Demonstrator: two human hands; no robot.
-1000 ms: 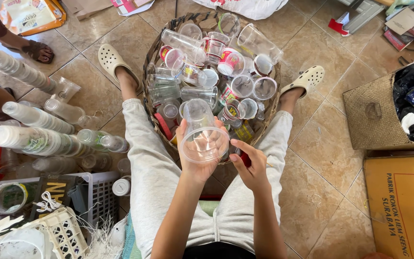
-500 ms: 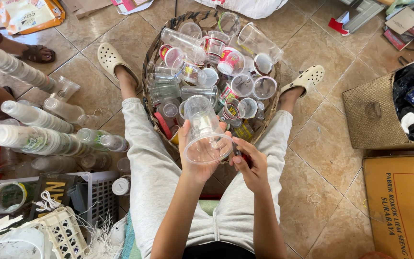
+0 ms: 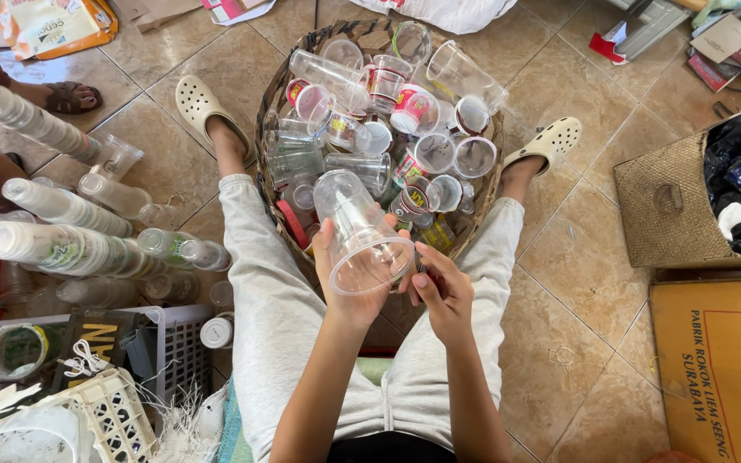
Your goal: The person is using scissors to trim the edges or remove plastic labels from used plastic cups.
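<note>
Cups fill the head view: a round wicker basket (image 3: 278,103) sits on the tiled floor (image 3: 576,223) between the person's outstretched legs, heaped with clear and printed plastic cups lying at all angles. Just in front of the basket's near rim, the left hand (image 3: 346,287) is cupped from below around a clear plastic cup (image 3: 360,231), fingers curled up its sides, the cup tilted so its wide mouth faces the camera, likely so the rim and inside can be looked over. The right hand (image 3: 441,290) is beside that rim, fingers pinched together at or near the lip; whether it grips a small object or only touches the cup cannot be told. Left of the basket, long nested stacks of cups (image 3: 53,244) lie on the floor, and nearer the person's left knee stand white plastic crates (image 3: 113,411). Right of the basket are a woven bin (image 3: 662,214) and a cardboard box (image 3: 718,369). Compared with a second ago, the cup has tipped from nearly upright to mouth-forward, and the right hand has moved in closer to its rim.
</note>
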